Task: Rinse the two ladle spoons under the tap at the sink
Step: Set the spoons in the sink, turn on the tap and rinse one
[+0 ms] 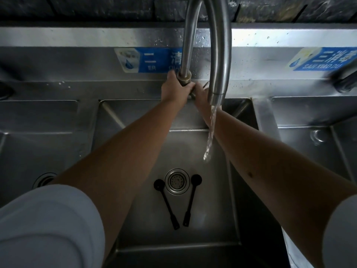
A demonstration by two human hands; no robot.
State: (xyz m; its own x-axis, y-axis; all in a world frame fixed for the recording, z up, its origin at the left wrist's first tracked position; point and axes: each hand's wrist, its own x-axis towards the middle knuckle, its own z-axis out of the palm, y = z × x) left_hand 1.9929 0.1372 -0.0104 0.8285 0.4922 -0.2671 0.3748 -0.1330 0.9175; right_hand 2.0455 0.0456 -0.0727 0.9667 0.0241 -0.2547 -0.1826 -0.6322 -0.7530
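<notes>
Two black ladle spoons lie on the floor of the middle sink basin (193,252), forming a V. The left ladle (166,204) and the right ladle (191,200) have their bowls on either side of the round drain strainer (177,181). A tall curved steel tap (218,55) arches over the basin and a stream of water (209,140) runs from its spout. My left hand (173,89) is wrapped around the tap's base. My right hand (201,95) is at the tap's base too, partly hidden behind the spout.
Steel basins flank the middle one, the left basin (38,144) and the right basin (316,140). Blue labels (152,59) are stuck on the back splash. Another tap's dark handle (345,78) juts in at the far right.
</notes>
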